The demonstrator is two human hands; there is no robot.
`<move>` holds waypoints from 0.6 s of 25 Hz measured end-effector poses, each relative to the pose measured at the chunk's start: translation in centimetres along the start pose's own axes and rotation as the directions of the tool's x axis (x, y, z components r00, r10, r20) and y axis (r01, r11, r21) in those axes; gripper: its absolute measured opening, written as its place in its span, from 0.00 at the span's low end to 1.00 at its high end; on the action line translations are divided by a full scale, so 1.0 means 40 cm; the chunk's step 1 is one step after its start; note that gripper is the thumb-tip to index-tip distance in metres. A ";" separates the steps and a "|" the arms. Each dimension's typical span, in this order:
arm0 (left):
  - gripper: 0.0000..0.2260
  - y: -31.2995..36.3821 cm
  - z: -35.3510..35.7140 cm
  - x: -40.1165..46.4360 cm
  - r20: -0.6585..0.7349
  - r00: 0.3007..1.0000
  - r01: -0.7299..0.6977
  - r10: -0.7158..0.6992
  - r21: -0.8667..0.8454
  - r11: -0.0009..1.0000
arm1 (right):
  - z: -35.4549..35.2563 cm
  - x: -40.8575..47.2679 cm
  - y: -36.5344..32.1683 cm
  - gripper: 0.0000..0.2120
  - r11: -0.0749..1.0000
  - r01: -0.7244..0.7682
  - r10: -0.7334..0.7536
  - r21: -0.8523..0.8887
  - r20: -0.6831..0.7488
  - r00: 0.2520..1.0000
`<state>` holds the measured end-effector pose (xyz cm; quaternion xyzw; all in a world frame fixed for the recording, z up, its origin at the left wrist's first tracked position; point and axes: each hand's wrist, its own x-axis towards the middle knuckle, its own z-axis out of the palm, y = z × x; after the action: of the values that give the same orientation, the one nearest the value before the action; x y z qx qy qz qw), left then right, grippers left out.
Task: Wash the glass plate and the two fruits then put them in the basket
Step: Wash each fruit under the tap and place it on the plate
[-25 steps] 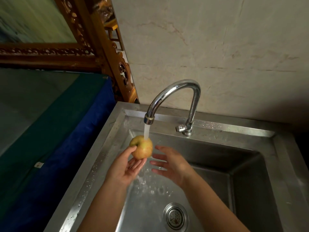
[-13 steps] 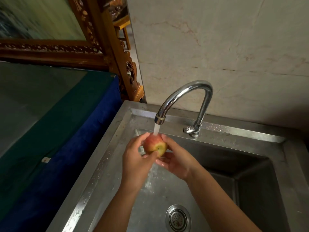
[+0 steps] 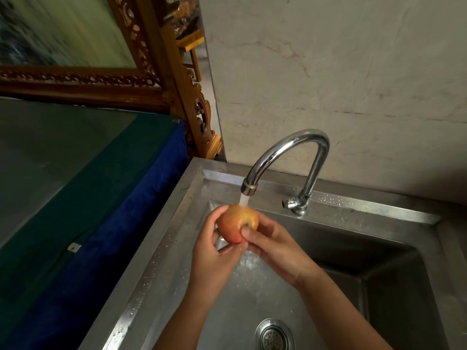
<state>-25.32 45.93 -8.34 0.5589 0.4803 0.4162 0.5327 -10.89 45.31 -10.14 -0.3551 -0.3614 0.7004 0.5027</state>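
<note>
Apple (image 3: 237,224), red-yellow, held over the sink (image 3: 161,261) basin near its back-left corner, directly under the faucet (image 3: 290,150) spout. Water stream (image 3: 243,200) runs from the spout and hits the top of the apple. Stem end faces the camera, slightly right.

Left hand (image 3: 212,258) cups the apple from the left and below: fingers curl around the far left side, thumb lies under the fruit's lower edge, fingers close together, gripping. Right hand (image 3: 273,246) holds it from the right: thumb pressed on the front face just below the stem dimple, other fingers wrap behind and under, mostly hidden by the fruit. Both hands touch the apple; thumbs near each other beneath it. Forearms bare, coming in from the bottom edge.

Water splashes on the basin floor below the hands. Drain strainer (image 3: 274,335) at the front of the basin, well apart from the hands. Droplets on the sink's left rim and on the back ledge by the faucet base. Faucet handle (image 3: 290,203) sticks out left from the base.

Left of the sink: blue cloth (image 3: 121,223) draped over a surface, carved wooden frame (image 3: 151,79) behind it. Marbled wall (image 3: 341,72) behind the faucet.
</note>
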 end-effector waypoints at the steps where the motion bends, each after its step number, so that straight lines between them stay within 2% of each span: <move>1: 0.31 0.000 0.003 0.000 0.020 1.000 0.000 0.000 -0.023 1.000 | -0.005 -0.002 0.002 0.24 0.999 0.014 -0.015 0.043 0.003 1.000; 4: 0.31 -0.001 0.003 0.005 0.072 0.997 0.026 -0.027 0.017 1.000 | -0.022 -0.010 0.007 0.27 0.968 -0.001 -0.005 0.250 0.024 1.000; 6: 0.31 -0.006 0.007 0.005 0.045 0.998 0.035 -0.041 0.118 0.992 | -0.026 -0.009 0.009 0.26 0.937 -0.047 0.039 0.347 0.029 0.999; 7: 0.31 -0.006 0.012 0.005 0.006 0.999 0.047 -0.048 0.151 0.987 | -0.026 -0.006 0.011 0.23 0.937 -0.072 0.072 0.342 0.015 0.997; 11: 0.27 0.005 0.046 0.022 -0.135 0.990 0.075 -0.042 0.247 0.966 | -0.029 0.004 0.011 0.09 0.980 -0.194 0.198 0.040 -0.202 0.959; 13: 0.20 0.009 0.057 0.039 -0.170 0.983 0.111 -0.072 0.231 0.967 | -0.043 0.003 0.002 0.08 0.979 -0.197 0.170 -0.045 -0.341 0.924; 15: 0.13 0.005 0.067 0.054 -0.198 0.968 0.179 -0.154 0.117 0.977 | -0.056 0.012 -0.016 0.08 0.985 -0.151 0.093 -0.079 -0.493 0.865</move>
<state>-22.27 47.52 -8.47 0.5093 0.6004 0.3877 0.4795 -8.79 46.25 -10.75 -0.5707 -0.2393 0.5968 0.5108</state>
